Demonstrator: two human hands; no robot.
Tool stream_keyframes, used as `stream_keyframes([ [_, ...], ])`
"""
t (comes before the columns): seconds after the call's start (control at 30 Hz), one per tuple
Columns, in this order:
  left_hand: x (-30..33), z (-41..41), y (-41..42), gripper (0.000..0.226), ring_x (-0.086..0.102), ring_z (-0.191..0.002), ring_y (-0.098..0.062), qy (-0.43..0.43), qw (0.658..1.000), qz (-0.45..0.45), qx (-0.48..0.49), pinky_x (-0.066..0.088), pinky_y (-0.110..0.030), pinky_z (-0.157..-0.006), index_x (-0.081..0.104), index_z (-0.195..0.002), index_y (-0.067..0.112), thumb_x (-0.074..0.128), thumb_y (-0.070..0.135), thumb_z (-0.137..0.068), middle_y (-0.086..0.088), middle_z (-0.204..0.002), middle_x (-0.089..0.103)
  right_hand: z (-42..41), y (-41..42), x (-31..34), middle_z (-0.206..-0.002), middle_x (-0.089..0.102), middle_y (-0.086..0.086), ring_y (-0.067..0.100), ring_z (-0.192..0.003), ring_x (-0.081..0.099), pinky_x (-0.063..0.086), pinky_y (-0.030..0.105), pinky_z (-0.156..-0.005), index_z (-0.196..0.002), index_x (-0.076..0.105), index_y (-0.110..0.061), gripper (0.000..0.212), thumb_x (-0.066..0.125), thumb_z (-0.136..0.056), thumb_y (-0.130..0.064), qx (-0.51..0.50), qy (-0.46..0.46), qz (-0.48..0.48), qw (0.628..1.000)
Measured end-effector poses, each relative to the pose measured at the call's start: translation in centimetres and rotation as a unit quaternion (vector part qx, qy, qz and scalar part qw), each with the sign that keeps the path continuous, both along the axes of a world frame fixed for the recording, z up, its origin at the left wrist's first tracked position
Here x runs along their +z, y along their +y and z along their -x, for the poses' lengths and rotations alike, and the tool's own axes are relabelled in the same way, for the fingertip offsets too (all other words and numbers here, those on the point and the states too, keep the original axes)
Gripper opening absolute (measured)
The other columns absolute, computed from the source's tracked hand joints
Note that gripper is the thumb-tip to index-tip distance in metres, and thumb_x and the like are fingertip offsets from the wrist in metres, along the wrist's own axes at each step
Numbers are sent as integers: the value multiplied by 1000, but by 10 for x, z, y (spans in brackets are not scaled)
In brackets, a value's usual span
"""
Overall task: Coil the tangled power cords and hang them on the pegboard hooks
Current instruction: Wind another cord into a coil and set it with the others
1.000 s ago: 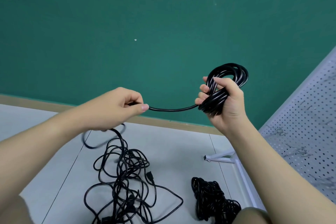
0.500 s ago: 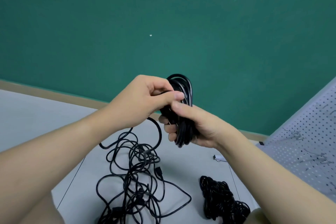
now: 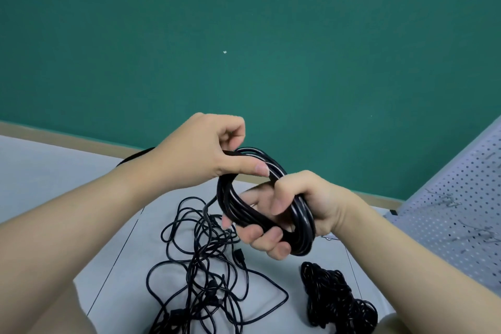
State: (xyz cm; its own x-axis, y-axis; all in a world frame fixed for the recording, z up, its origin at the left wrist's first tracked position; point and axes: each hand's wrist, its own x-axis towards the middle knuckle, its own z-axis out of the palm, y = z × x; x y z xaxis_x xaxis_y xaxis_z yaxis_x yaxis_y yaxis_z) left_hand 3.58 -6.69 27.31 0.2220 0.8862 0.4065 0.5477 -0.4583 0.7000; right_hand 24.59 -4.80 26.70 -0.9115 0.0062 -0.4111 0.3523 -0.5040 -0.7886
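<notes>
A black power cord wound into a coil (image 3: 238,206) is held up in front of me over the floor. My right hand (image 3: 292,211) grips the coil's right side, fingers wrapped round the bundled strands. My left hand (image 3: 208,154) pinches the cord at the coil's top left between thumb and fingers. A free length of the same cord arcs out behind my left wrist. Below lies a loose tangle of black cords (image 3: 208,274). The white pegboard (image 3: 461,219) with metal hooks (image 3: 444,199) leans at the right.
A dense bundle of black cord (image 3: 333,298) lies on the pale floor near my right forearm. A green wall (image 3: 244,49) with a tan baseboard stands behind. The pegboard's white frame foot sits by the wall at the right.
The coil has tilted from edge-on to show its open loop. My left hand has laid another turn onto its top. Both hands have shifted slightly right and lower.
</notes>
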Motion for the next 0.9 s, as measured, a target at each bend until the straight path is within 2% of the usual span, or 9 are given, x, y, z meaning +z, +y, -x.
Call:
stream_keyframes([
  [0.13,-5,5,7,75,23,-57,-21,-110,986,92,-82,20,-31,-52,44,-70,9,67,80,-72,-7,-60,34,0,-7,11,-91,36,6,17,-64,28,40,23,-56,-108,67,-10,48,42,-68,-18,15,68,9,998],
  [0.2,-7,4,9,67,24,-56,-20,-138,981,102,-90,22,-30,-52,43,-68,13,59,77,-80,-2,-61,34,-3,-8,13,-91,35,6,18,-65,26,40,23,-56,-112,65,-9,47,48,-69,-20,6,97,14,995],
  [0.27,-9,1,11,61,24,-54,-13,-142,980,99,-94,23,-23,-50,40,-68,14,52,68,-91,8,-60,30,-6,-7,14,-91,35,6,17,-66,27,41,23,-57,-118,58,-3,52,56,-70,-23,-18,115,24,993],
  [0.37,-14,2,13,66,23,-54,-11,-108,988,88,-74,24,-21,-49,37,-71,1,40,58,-104,10,-59,29,-10,-7,18,-90,34,6,16,-66,28,43,22,-58,-119,58,-2,53,58,-70,-23,-62,153,18,986],
  [0.5,-17,7,16,54,25,-58,-17,-95,988,115,-43,23,-28,-52,41,-61,22,38,53,-106,4,-62,30,-17,-3,24,-90,38,8,16,-66,29,45,24,-59,-128,46,2,65,61,-69,-20,-137,202,28,969],
  [0.63,-16,5,12,48,24,-54,-16,-100,980,167,-48,24,-24,-50,50,-66,20,42,54,-99,6,-58,30,-22,2,23,-91,43,9,17,-68,36,44,28,-62,-131,49,1,72,67,-65,-20,-234,199,-56,950],
  [0.73,-20,-1,6,50,26,-51,-18,-87,972,214,-50,33,-29,-53,52,-75,9,39,47,-106,8,-53,28,-24,6,21,-91,46,9,18,-68,36,44,30,-63,-129,52,-1,78,74,-57,-19,-321,202,-87,921],
  [0.83,-19,-14,-1,48,27,-47,-19,-103,966,232,-49,45,-34,-52,46,-73,11,36,41,-109,8,-51,25,-25,8,19,-91,47,10,19,-69,39,45,31,-65,-130,52,0,81,77,-55,-19,-349,195,-93,912],
  [0.9,-15,-21,-5,49,25,-46,-18,-128,964,231,-38,47,-33,-49,41,-69,12,36,39,-110,6,-51,23,-24,9,16,-91,49,11,20,-71,40,44,33,-66,-133,52,0,87,81,-53,-21,-361,176,-114,909],
])
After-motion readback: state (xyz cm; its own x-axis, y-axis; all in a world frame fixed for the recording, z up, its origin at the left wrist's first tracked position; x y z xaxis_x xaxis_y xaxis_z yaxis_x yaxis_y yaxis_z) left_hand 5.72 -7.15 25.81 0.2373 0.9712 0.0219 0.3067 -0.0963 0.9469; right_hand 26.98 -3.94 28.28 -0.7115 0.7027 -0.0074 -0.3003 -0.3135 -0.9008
